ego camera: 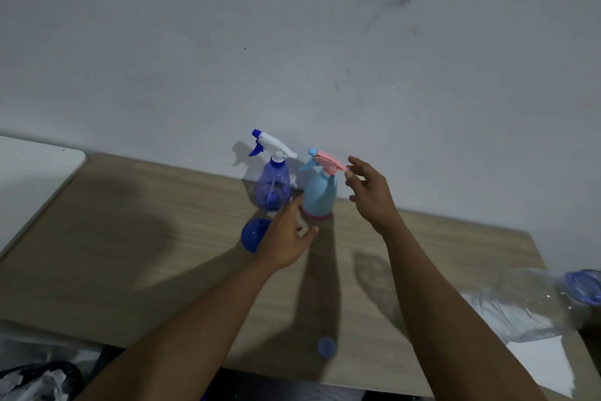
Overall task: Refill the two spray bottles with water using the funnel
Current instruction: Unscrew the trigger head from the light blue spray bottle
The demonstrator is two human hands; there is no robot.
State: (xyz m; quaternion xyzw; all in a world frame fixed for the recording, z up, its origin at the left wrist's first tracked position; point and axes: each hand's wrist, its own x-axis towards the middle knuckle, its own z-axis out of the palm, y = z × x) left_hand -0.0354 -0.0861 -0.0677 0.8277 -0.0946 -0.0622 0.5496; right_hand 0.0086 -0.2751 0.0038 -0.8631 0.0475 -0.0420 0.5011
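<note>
Blue cap (326, 347) lies nearest | I see left hand (286, 235) loose, empty, at light-blue spray bottle (318, 196) base, seemingly steadying | right hand (370, 192) spread, empty, at pink sprayer head (328, 158), probably to unscrew | funnel (252, 235) lies alongside

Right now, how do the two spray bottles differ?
The dark blue bottle is see-through; the pale blue bottle is opaque. The dark blue bottle's spray head is white and blue; the pale blue bottle's is pink. The left hand and right hand are close to the pale blue bottle, not the dark blue bottle. Both stand upright, heads on.
</note>
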